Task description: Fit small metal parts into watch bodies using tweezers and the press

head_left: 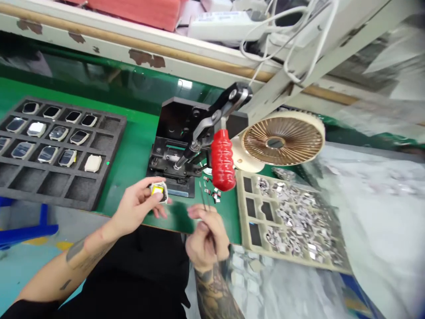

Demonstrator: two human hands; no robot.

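- Green worktop (pixel 114 188) runs beneath both hands, so the small work sits within close reach of the body.
- The left hand (pixel 143 199) is curled around a small watch case (pixel 165 193), thumb across its face and fingers behind. The case hangs just above the worktop's near edge, in front of the press; its yellow piece (pixel 157 189) faces up, probably so the inside can be seen.
- The right hand (pixel 208 237) is closed round slim tweezers (pixel 202 194), held like a pen with the tips pointing away from the body, a grip that likely suits fine picking. The tips look slightly parted, near the loose small parts (pixel 216 195) but apart from the case.
- Those parts lie scattered beside the press, seemingly to keep them handy for the tweezers.
- The black press (pixel 175 126) stands at centre; its red handle (pixel 223 161) hangs towards the body, apparently for an easy pull.
- At left, a dark foam tray (pixel 120 135) holds watches (pixel 49 153) in separate compartments, presumably against scratching.
- At right, a beige tray (pixel 245 217) carries heaped shiny pieces (pixel 295 217), with a fan (pixel 282 138) behind it, near the press.
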